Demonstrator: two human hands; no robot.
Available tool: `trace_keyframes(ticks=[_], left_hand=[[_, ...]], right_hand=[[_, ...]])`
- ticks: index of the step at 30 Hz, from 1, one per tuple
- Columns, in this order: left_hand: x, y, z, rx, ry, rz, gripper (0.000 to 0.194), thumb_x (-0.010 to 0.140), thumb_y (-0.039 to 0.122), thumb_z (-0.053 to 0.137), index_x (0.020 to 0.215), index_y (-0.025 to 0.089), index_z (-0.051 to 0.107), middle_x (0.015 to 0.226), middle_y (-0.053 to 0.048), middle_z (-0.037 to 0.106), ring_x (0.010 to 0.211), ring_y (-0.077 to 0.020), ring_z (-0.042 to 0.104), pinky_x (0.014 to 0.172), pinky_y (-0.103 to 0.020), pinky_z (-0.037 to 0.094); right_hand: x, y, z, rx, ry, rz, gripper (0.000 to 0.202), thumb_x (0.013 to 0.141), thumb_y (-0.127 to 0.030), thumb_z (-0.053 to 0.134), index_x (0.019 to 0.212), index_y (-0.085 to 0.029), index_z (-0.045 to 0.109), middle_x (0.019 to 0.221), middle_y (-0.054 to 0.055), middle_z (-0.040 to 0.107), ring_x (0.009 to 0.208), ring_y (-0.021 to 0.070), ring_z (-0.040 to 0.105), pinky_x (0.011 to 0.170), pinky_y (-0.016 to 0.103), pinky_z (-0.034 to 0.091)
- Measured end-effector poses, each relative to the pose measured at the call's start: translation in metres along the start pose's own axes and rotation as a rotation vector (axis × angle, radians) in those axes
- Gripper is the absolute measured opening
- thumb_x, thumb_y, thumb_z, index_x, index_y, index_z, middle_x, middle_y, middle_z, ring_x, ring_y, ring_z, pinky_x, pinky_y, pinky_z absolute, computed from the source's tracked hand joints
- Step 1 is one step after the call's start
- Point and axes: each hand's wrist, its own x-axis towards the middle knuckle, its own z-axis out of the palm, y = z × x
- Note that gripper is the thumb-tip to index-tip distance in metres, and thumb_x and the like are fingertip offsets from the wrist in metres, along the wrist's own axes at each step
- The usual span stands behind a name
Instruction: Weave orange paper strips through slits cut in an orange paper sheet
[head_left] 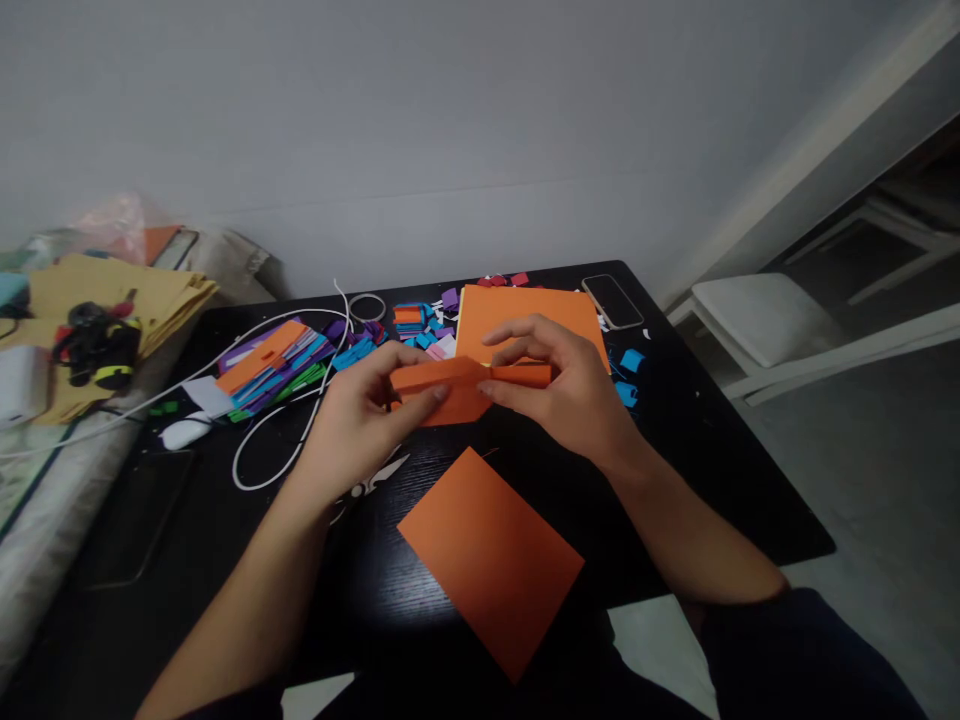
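An orange sheet of paper (457,405), partly folded, is held up above the table. My left hand (375,400) grips its left end, thumb in front and fingers behind. The thumb and fingers of my right hand (559,390) pinch the right part, where a narrow folded strip shows. Below both hands lies a flat orange rectangle of paper (491,560), angled at the table's near edge. Scissors (367,487) lie partly hidden under my left wrist. Behind my right hand is a stack of orange paper (540,310).
Bundled coloured paper strips (277,365) and a white cable (247,485) lie to the left. Small folded blue pieces (630,375) and a phone (613,302) are at the right. Yellow envelopes (112,280) pile up far left. A white chair (750,315) stands beyond the table.
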Motion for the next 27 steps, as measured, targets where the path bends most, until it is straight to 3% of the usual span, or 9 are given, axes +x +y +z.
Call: trace_keyframes(ticks=[3,9,17,22,27], left_hand=[[0.0,0.001,-0.003,-0.144,0.04,-0.042,0.019,0.083,0.031,0.084,0.09,0.018,0.071,0.075,0.0,0.071,0.066,-0.0136,0.067,0.061,-0.023,0.054],[-0.002,0.005,-0.001,-0.162,0.057,-0.06,0.018,0.086,0.035,0.081,0.091,0.018,0.075,0.074,-0.001,0.072,0.063,-0.0134,0.066,0.057,-0.022,0.053],[0.001,0.004,-0.003,-0.02,0.107,0.057,0.01,0.083,0.025,0.082,0.092,0.021,0.078,0.062,0.004,0.062,0.049,-0.0076,0.048,0.044,-0.02,0.035],[0.001,0.001,-0.01,0.015,0.076,0.091,0.006,0.086,0.026,0.079,0.092,0.024,0.081,0.073,0.0,0.07,0.056,-0.0102,0.054,0.049,-0.024,0.038],[0.001,-0.002,-0.014,0.019,0.023,0.04,0.01,0.09,0.027,0.073,0.092,0.026,0.082,0.086,-0.003,0.077,0.07,-0.0162,0.065,0.055,-0.027,0.044]], right_hand=[[0.001,0.0,0.0,0.063,-0.054,0.078,0.021,0.076,-0.016,0.084,0.094,-0.024,0.076,0.094,0.0,0.077,0.095,0.0198,0.074,0.091,0.036,0.06],[-0.001,-0.004,0.003,0.126,-0.064,0.136,0.012,0.08,-0.024,0.083,0.091,-0.021,0.079,0.094,0.003,0.08,0.091,0.0205,0.076,0.086,0.035,0.062],[-0.003,-0.007,0.002,0.082,-0.016,0.087,0.009,0.082,-0.022,0.083,0.09,-0.022,0.079,0.091,0.001,0.08,0.087,0.0192,0.076,0.083,0.033,0.062],[-0.004,-0.009,0.002,0.098,-0.004,0.076,0.003,0.084,-0.02,0.079,0.086,-0.022,0.08,0.085,0.0,0.078,0.082,0.0165,0.075,0.077,0.029,0.062],[-0.003,-0.012,-0.001,0.14,-0.035,0.093,0.01,0.086,-0.017,0.074,0.087,-0.023,0.081,0.088,0.001,0.08,0.086,0.0178,0.075,0.079,0.03,0.062]])
